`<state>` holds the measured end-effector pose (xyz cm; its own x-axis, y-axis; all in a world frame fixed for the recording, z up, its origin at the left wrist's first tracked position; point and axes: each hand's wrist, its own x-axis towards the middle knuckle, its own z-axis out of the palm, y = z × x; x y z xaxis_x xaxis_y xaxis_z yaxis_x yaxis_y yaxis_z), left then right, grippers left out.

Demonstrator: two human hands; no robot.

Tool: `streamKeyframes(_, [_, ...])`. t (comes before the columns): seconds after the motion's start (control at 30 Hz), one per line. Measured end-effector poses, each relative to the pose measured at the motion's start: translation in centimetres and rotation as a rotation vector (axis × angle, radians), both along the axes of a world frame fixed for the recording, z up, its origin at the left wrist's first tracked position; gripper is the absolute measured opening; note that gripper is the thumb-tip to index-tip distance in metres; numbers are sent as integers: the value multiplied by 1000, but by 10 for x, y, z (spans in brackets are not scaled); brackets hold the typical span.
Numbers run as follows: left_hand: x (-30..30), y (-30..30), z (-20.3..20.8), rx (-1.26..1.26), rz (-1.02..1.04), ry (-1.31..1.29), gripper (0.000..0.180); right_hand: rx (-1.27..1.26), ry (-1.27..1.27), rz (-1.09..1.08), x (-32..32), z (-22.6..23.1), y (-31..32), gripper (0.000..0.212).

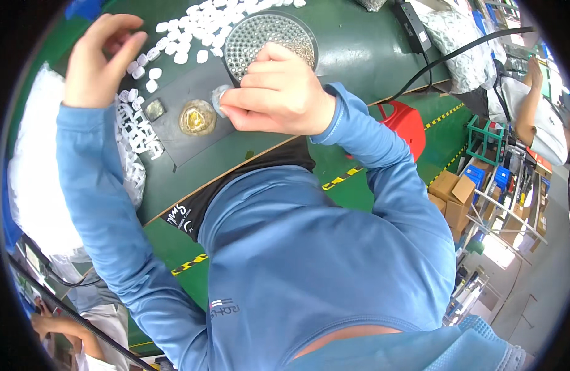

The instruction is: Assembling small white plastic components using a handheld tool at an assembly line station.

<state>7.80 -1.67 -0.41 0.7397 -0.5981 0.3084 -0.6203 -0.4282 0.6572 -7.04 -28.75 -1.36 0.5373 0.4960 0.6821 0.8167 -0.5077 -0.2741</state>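
Note:
My left hand (102, 59) is raised at the left above the table, fingers curved, with a gap between thumb and forefinger and nothing visible in it. Closer to the middle, my right hand (275, 99) is closed in a pinch. At its fingertips shows a small, pale grey-blue piece (220, 99) whose kind I cannot make out. Just left of that piece, a round, clear container with yellowish contents (197, 117) sits on a dark mat (180, 145). A small dark square block (154, 110) lies beside it. Partly behind my right hand is a round grey tray (238, 52) with many small metal parts.
Many small white plastic caps (181, 57) lie scattered at the far side. White frame-like pieces (136, 133) and a large white bag (47, 167) are at the left. A black power strip (413, 28) and a red stool (403, 127) are at the right. Other people are nearby.

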Motion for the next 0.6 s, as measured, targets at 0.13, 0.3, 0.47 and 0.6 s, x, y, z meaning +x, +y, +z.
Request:
streamKeyframes(0.13, [4,-17,-5,186,-150,-89,28,17,67,-5,-3,3,3,18])
streamKeyframes(0.3, [1,-9,-5,195,-119,-71,39,-70,338,96,21,39,-14,16])
streamKeyframes(0.47, [-9,35,27,251,-59,-232,41,42,319,-99,75,71,-24,16])
streamKeyframes(0.6, [-28,93,44,451,-95,-248,44,91,356,-60,82,57,-17,15])
